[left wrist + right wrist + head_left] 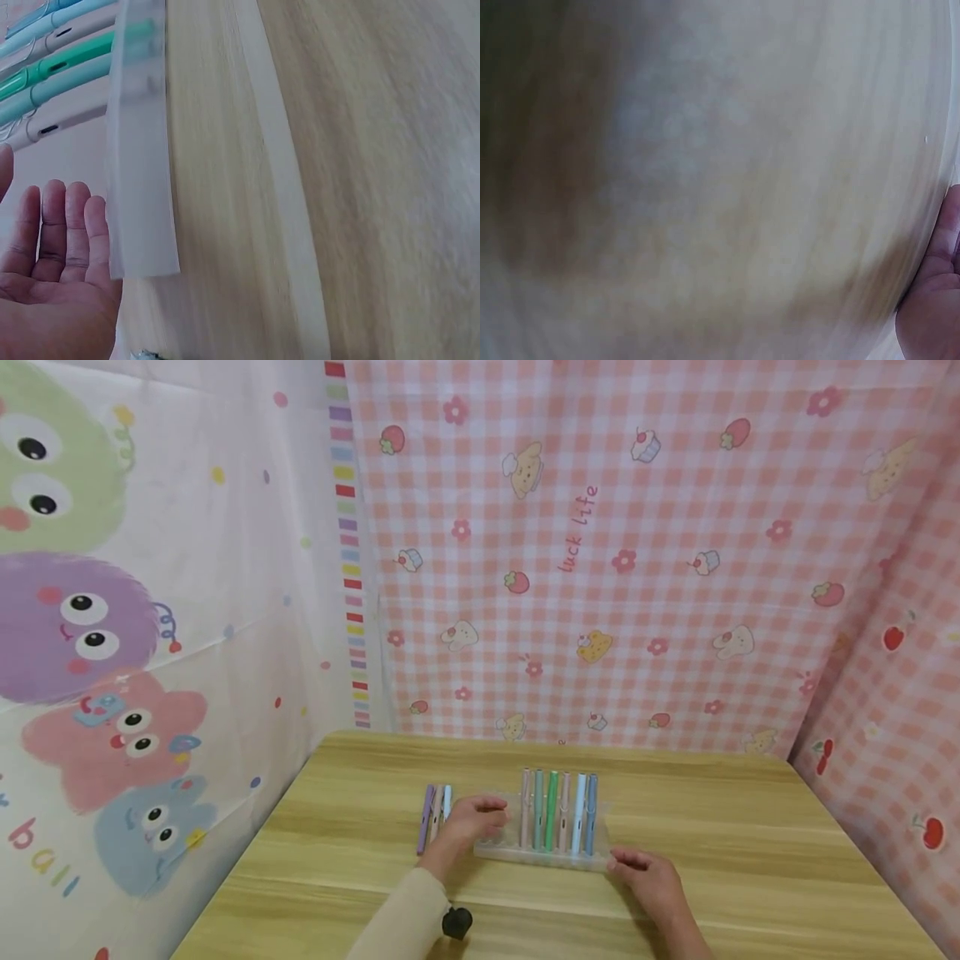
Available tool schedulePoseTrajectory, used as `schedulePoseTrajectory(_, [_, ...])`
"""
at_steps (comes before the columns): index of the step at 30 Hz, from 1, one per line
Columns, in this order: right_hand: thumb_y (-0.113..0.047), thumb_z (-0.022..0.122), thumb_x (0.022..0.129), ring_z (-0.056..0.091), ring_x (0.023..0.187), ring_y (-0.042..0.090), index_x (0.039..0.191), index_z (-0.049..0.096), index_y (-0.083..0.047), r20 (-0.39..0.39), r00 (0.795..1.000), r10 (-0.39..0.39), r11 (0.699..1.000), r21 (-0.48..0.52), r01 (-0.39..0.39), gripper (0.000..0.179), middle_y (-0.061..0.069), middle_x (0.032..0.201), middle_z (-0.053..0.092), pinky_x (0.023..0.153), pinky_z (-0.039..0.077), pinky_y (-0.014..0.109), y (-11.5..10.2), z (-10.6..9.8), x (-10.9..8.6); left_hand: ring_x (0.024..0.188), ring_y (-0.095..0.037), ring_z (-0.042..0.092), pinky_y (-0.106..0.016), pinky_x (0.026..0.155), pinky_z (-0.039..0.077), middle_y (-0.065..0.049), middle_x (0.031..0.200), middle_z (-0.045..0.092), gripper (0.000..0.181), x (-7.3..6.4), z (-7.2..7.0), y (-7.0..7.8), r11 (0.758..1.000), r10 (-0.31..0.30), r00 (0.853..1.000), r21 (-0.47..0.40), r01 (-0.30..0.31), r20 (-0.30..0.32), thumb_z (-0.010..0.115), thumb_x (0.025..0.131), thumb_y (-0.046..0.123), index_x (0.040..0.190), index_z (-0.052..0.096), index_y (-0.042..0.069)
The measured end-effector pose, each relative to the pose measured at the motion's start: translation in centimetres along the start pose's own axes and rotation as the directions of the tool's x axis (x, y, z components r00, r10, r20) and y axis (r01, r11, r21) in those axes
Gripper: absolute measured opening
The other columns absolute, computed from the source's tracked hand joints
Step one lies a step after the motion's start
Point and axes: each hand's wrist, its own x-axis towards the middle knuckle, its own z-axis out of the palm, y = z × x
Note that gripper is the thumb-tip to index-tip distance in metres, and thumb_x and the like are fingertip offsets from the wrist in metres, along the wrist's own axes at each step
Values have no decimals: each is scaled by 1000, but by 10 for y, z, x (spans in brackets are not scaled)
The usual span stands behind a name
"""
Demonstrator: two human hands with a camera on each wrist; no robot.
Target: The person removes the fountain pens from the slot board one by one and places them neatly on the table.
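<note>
A clear plastic pen stand [543, 858] sits on the wooden table, with several capped pens side by side in its right part, among them a green pen [551, 814] and a light blue pen [580, 814]. My left hand [471, 825] is over the stand's left end, its fingers extended and slightly bent; in the left wrist view the palm [60, 307] is bare. At the stand's right front corner, the fingertips of my right hand [651, 881] touch or nearly touch the edge. Only part of that hand [934, 300] enters the right wrist view.
Left of the stand lie a purple pen [425, 820], a beige-pink pen [436, 810] and a light blue pen [447, 800], partly behind my left hand. Patterned cloths [600, 635] hang behind and beside the wooden table [300, 877]. A small black object [457, 923] is by the left sleeve.
</note>
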Motion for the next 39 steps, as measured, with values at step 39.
schedulePoseTrajectory(39, [-14,74,90,61,105,25,107,73,3,-20,999,-25,1000,-18,25,24,15,108,72,83,47,28,3,1,0,73,-16,64,-33,64,54,-9,90,71,26,8,26,-3,991,-22,999,130,19,25,73,89,6,110,70,-8])
